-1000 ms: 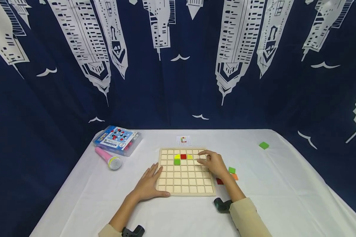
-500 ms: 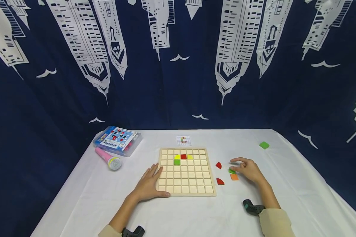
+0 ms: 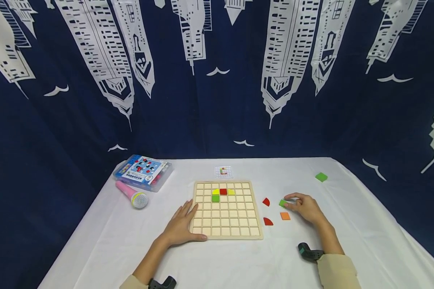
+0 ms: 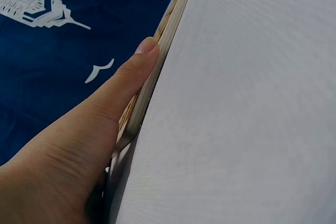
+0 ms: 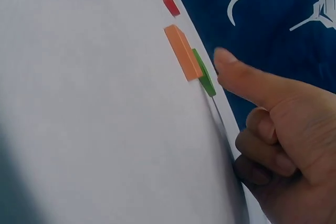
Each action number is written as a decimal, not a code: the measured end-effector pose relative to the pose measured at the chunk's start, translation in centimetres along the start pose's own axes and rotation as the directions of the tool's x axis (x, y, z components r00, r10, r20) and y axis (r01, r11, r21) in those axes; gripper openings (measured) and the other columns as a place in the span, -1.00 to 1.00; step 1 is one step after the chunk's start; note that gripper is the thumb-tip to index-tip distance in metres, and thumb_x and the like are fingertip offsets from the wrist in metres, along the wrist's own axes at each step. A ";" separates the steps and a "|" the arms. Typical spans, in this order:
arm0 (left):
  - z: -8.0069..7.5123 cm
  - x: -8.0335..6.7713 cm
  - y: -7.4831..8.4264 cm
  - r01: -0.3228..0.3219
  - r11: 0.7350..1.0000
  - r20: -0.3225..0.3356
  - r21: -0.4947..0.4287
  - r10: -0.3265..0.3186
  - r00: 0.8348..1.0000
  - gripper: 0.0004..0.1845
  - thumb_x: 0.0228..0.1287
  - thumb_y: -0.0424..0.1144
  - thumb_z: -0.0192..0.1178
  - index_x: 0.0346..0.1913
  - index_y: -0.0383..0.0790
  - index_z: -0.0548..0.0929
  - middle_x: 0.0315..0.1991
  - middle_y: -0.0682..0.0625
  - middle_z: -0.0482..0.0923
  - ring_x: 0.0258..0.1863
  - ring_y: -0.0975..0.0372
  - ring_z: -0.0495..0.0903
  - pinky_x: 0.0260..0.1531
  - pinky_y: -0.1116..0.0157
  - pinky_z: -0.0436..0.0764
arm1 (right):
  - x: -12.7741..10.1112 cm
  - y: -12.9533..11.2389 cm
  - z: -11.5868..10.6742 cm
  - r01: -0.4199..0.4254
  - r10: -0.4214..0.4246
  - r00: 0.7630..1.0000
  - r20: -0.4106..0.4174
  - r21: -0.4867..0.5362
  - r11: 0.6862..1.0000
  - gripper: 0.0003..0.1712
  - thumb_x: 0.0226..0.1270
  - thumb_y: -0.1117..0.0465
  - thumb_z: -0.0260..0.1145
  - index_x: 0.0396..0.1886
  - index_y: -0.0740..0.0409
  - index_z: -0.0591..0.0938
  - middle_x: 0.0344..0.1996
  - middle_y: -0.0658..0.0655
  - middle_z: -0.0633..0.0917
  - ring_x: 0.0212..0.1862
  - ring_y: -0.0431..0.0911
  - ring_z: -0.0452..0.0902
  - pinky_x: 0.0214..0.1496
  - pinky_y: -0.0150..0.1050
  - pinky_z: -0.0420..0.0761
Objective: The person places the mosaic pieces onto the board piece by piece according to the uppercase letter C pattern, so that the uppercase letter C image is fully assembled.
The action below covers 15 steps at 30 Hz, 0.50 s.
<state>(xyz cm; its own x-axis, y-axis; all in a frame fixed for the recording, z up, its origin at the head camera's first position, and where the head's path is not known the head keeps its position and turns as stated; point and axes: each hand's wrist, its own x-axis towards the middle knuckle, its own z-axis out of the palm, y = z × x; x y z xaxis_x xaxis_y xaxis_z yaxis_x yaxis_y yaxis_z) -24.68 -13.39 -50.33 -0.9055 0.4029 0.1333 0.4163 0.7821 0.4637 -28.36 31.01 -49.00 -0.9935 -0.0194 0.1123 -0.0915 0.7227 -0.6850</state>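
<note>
My left hand [image 3: 181, 224] rests spread at the near left corner of a wooden grid board [image 3: 235, 208]. Its thumb [image 4: 144, 51] lies along the board's near edge in the left wrist view. Inside the grid sit two yellow pieces, a red square [image 3: 223, 192] between them, and a green square [image 3: 215, 198] below the left yellow piece. To the right of the board, my right hand [image 3: 305, 206] pinches a green tile [image 3: 282, 203] between thumb and forefinger. The other fingers are curled in the right wrist view. An orange tile [image 3: 285, 216] lies just nearer to me.
Two red quarter-round pieces [image 3: 268, 221] lie beside the board's right edge. Another green tile [image 3: 321, 177] is at the far right. A pattern card [image 3: 223, 172] lies behind the board. On the left are a plastic case [image 3: 143, 171] and a pink toy microphone [image 3: 132, 194].
My right hand has left the board's upper right, moved right to the loose pieces, and shifted the green tile slightly away from the orange one. My left hand has stayed put.
</note>
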 end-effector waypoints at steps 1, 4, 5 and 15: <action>0.0 0.0 0.0 0.000 1.000 0.001 0.003 0.000 1.000 0.27 -0.35 0.53 0.20 0.39 -0.26 0.16 0.44 -0.17 -0.09 0.41 0.01 -0.13 0.35 0.06 -0.05 | 0.0 0.0 0.0 -0.004 0.004 1.000 -0.005 -0.009 1.000 -0.56 0.04 0.05 0.44 -0.11 0.17 0.64 -0.78 -0.04 0.26 -0.66 -0.18 0.12 -0.65 -0.32 0.18; -0.1 0.0 0.1 -0.001 1.000 0.002 0.001 0.001 1.000 0.27 -0.35 0.53 0.20 0.39 -0.26 0.15 0.44 -0.18 -0.09 0.41 0.01 -0.13 0.35 0.06 -0.06 | 0.1 -0.1 0.1 0.001 -0.001 1.000 0.000 -0.035 0.999 -0.57 0.00 0.10 0.46 -0.12 0.19 0.65 -0.77 -0.03 0.26 -0.66 -0.17 0.12 -0.65 -0.32 0.16; -0.1 0.0 0.1 -0.001 1.000 0.001 0.000 0.001 1.000 0.27 -0.35 0.53 0.20 0.39 -0.26 0.15 0.44 -0.17 -0.09 0.41 0.01 -0.13 0.35 0.06 -0.06 | 0.0 -0.2 0.1 0.009 -0.009 1.000 -0.001 -0.043 0.999 -0.59 0.00 0.12 0.47 -0.13 0.20 0.65 -0.77 -0.03 0.26 -0.66 -0.17 0.12 -0.65 -0.32 0.15; -0.1 0.1 0.1 0.014 1.000 0.007 -0.009 -0.014 1.000 0.26 -0.35 0.52 0.22 0.40 -0.25 0.16 0.43 -0.18 -0.08 0.41 0.01 -0.14 0.35 0.06 -0.07 | 0.5 -6.5 2.7 0.175 -0.174 0.984 0.036 -0.015 0.985 -0.65 0.02 0.18 0.45 -0.15 0.17 0.68 -0.82 -0.05 0.23 -0.74 -0.23 0.04 -0.75 -0.42 0.08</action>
<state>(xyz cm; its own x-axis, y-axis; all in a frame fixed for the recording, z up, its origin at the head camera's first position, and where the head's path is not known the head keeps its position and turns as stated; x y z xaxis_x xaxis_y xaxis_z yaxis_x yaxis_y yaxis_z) -24.68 -13.30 -50.17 -0.9106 0.3952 0.1209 0.4028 0.7832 0.4736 -28.48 24.41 -46.43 -0.9642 -0.1698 0.2035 -0.2625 0.7182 -0.6444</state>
